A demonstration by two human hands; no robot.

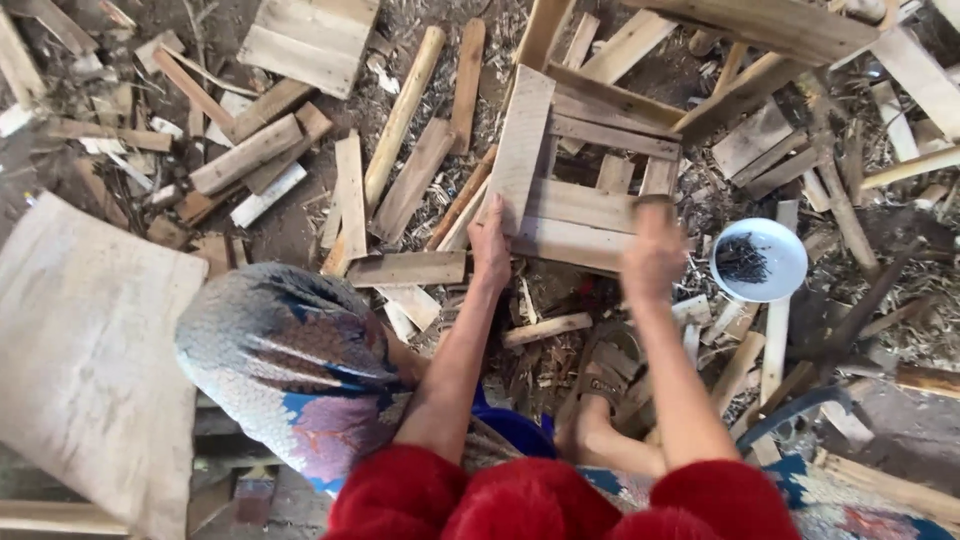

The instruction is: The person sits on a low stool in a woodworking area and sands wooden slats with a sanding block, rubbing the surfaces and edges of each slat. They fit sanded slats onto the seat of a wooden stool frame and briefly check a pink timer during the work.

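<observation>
A slatted wooden frame (585, 205) made of pale planks lies on the ground in front of me. My left hand (490, 240) rests on the lower end of its upright left plank (520, 140) and holds it, thumb spread to the side. My right hand (652, 255) hovers over the frame's lower right corner. It is blurred by motion and looks like a fist with something dark at its top; what it holds is unclear. A white bowl (785, 275) of dark nails sits just right of that hand.
Loose planks, offcuts and wood chips (400, 190) cover the dirt all around. A pale sack (90, 360) lies at the left. My knee under patterned cloth (280, 350) and my sandalled foot (600, 385) are below the frame.
</observation>
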